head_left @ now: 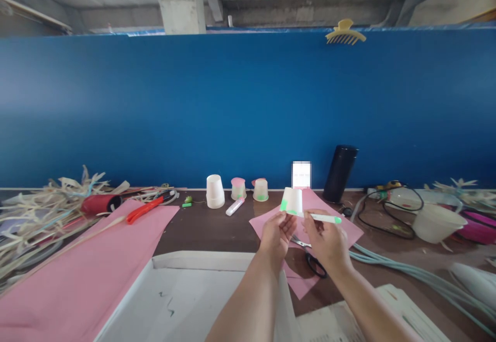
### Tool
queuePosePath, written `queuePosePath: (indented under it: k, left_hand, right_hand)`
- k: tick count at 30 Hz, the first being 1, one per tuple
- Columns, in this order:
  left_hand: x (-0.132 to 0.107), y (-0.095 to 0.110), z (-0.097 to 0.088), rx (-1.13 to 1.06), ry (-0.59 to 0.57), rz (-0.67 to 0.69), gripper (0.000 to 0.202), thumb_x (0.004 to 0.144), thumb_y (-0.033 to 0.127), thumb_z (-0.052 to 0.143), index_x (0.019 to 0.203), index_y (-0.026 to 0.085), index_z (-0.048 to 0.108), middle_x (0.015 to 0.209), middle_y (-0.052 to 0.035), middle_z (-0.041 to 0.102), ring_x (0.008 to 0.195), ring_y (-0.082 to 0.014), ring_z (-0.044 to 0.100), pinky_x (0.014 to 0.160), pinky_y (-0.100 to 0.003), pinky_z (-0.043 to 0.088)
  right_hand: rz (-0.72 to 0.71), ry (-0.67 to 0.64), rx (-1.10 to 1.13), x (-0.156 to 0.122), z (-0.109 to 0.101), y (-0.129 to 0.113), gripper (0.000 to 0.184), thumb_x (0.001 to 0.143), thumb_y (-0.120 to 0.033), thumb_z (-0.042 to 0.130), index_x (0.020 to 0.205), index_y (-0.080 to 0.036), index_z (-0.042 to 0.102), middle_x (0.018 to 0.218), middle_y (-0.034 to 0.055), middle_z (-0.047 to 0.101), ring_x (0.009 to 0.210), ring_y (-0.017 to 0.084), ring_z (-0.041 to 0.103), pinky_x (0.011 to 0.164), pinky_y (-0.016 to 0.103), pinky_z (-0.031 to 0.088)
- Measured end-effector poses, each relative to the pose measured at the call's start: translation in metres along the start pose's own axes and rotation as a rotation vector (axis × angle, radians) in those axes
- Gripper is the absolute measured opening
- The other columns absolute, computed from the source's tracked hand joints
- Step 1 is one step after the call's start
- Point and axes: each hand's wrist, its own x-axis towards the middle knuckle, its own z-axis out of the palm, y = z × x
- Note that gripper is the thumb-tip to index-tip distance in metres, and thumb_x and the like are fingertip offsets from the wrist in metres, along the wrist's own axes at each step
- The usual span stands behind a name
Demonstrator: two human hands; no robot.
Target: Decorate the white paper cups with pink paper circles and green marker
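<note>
In my left hand is a white paper cup, held upside down by its rim with green colouring on its left side and lower edge. A white highlighter with a green end is gripped in my right hand, its tip side close to the cup's rim. Below my hands lie scissors with black handles on pink paper. Farther back stand stacked white cups and two cups with green and pink on them, one left and one right. A pink-and-white marker lies before them.
A white tray fills the front. Pink sheets, orange-handled tool and paper strips lie left. A black cylinder leans near the blue partition. Cables and a white tub are at right.
</note>
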Motion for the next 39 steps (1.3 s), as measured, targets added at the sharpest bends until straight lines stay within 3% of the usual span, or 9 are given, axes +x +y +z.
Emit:
queuePosePath:
  k: [39]
  left_hand:
    - [-0.0025,0.0025,0.0022,-0.029,0.012,-0.026,0.008,0.076,0.01,0.057,0.082,0.006,0.061,0.072,-0.0096,0.065,0.065,-0.0136,0.065,0.063,-0.021,0.054]
  right_hand:
    - [0.009,0.032,-0.019,0.0003,-0.0025,-0.0031,0.027,0.083,-0.04,0.047,0.085,-0.018,0.062,0.067,0.0039,0.069,0.06,0.017,0.065,0.06,0.025,0.045]
